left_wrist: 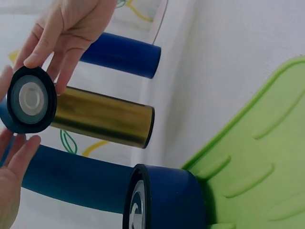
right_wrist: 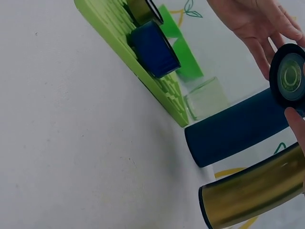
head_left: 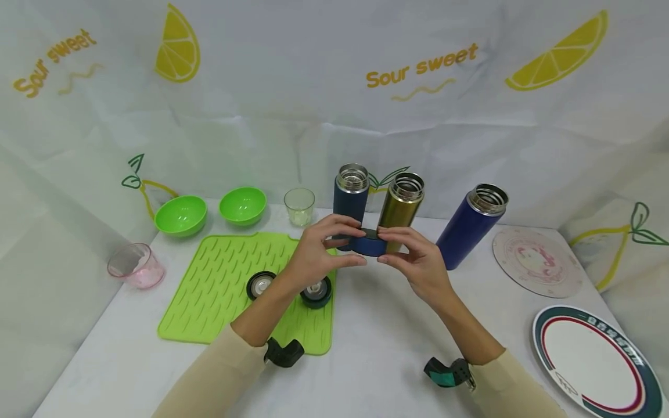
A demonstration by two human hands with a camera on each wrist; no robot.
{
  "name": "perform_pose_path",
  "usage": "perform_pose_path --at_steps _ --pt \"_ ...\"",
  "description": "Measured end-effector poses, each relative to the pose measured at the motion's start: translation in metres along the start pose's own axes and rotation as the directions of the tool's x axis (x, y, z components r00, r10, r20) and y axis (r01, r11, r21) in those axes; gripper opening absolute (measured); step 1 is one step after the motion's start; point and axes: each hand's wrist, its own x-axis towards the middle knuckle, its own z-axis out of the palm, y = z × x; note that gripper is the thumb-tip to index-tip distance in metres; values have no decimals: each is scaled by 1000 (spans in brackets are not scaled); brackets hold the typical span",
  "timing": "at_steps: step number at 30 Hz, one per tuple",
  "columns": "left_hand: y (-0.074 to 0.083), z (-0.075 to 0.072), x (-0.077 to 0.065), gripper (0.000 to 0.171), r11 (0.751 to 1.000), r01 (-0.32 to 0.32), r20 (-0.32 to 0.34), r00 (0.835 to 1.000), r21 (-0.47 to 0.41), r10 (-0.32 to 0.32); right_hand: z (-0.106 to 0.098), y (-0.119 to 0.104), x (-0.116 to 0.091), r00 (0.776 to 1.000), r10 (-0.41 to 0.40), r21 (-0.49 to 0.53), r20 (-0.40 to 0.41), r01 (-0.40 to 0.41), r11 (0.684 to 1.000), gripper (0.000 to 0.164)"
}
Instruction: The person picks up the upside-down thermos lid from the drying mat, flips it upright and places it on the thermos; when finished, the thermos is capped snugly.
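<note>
Both my hands hold one dark blue bottle lid (head_left: 369,246) between them, above the table. My left hand (head_left: 320,251) pinches its left side and my right hand (head_left: 418,260) pinches its right side. The lid's underside (left_wrist: 32,99) shows a pale round centre in the left wrist view. Behind the hands stand a dark teal-blue bottle (head_left: 350,200) and a gold bottle (head_left: 400,208), both without lids. A taller blue bottle (head_left: 467,230), also uncapped, is right of them. Two more lids, one blue (right_wrist: 155,49) and one gold-sided (right_wrist: 143,11), lie upside down on the green mat (head_left: 219,284).
At the back left are two green bowls (head_left: 181,216) and a clear glass (head_left: 300,208). A pink glass (head_left: 137,266) stands at the left edge. On the right lie a pink round mat (head_left: 536,262) and a white oval plate (head_left: 596,360) with a dark rim.
</note>
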Motion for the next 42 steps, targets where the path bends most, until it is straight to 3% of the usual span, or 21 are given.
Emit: perform_pose_path --at_steps 9,15,20,26,37,42 --pt "4 -3 2 45 989 149 16 989 0 -149 1 -5 1 999 14 -32 47 -12 999 37" --pt "6 -5 3 47 984 176 33 984 -17 -175 3 -8 1 998 -9 -76 55 14 997 35" --pt "6 -6 4 46 987 143 29 990 -70 -141 3 -7 2 999 -23 -75 39 26 997 35" --pt "6 -5 1 46 993 72 36 997 -93 -69 2 -6 1 998 21 -67 60 -17 998 33" --pt "0 -5 -4 42 998 -26 53 998 52 24 7 -3 1 997 21 -72 70 -16 997 32" --pt "0 -9 -6 41 994 -40 44 998 98 36 11 -2 3 997 14 -81 77 -7 997 32"
